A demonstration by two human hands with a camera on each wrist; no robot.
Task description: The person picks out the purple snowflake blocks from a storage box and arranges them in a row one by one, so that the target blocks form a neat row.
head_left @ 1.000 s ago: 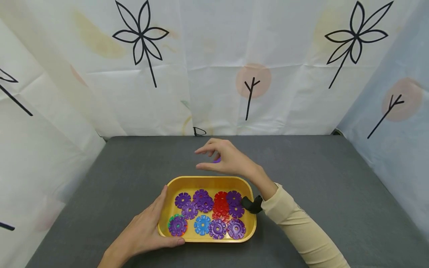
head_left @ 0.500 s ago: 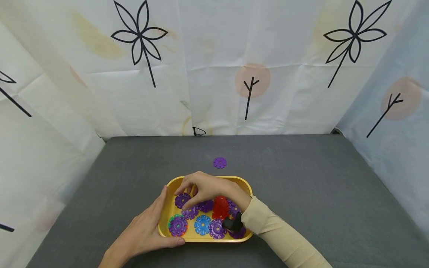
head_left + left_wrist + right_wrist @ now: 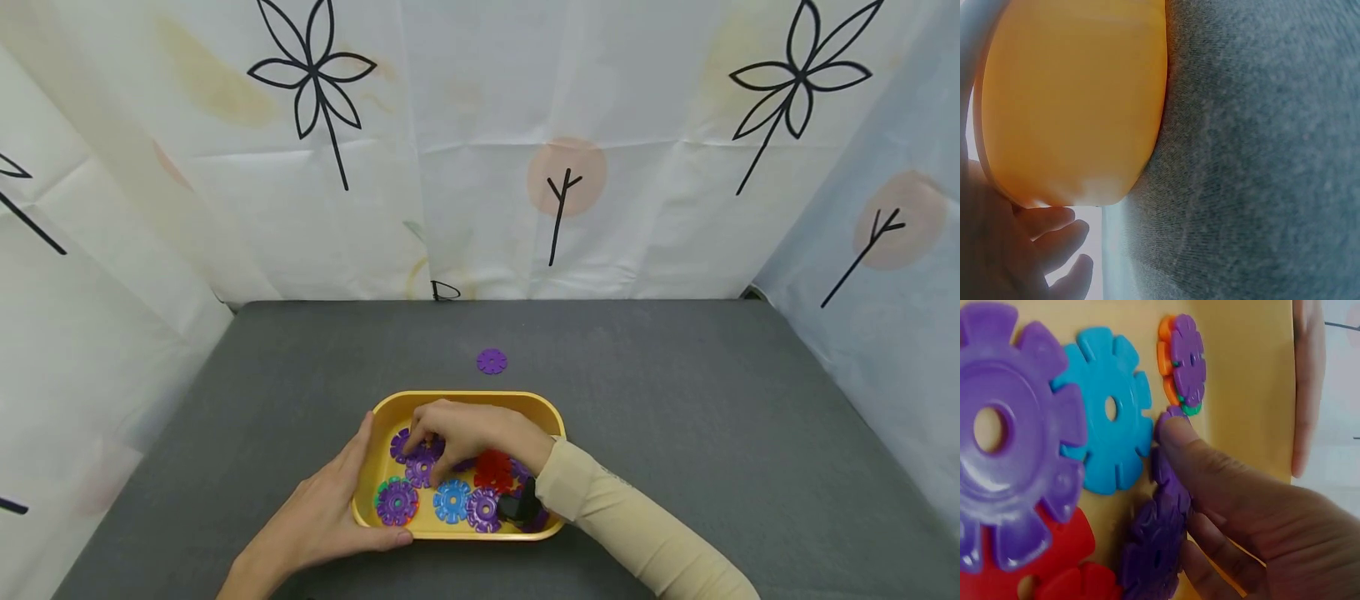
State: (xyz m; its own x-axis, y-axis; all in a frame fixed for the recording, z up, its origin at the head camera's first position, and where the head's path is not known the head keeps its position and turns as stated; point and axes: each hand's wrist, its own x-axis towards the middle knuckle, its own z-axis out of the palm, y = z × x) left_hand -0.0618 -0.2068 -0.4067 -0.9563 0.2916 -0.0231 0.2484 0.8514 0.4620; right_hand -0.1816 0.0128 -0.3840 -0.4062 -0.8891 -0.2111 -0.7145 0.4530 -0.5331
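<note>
A yellow plastic tray [image 3: 450,397] holds purple, red and blue flower-shaped interlocking discs. My left hand [image 3: 318,508] grips its left end, thumb along the front edge and fingers along the side; the left wrist view shows curled fingertips [image 3: 1063,244] by the tray wall. My right hand [image 3: 468,433] reaches into the tray, with thumb and fingers around a purple disc [image 3: 1169,462] among other overlapping purple ones. The right wrist view shows the thumb laid on that disc, partly hiding it. A blue disc [image 3: 452,501] lies in front of the hand.
One purple disc [image 3: 492,361] lies on the grey table [image 3: 675,392] behind the tray. In the tray's front left corner, a purple disc [image 3: 397,502] covers green and orange ones. Red discs [image 3: 492,472] sit under the right wrist. Patterned cloth [image 3: 480,167] stands around the table.
My right hand has left a purple disc on the table behind the tray, come back into the tray and lowered its fingers among the purple discs. The left hand stays on the tray.
</note>
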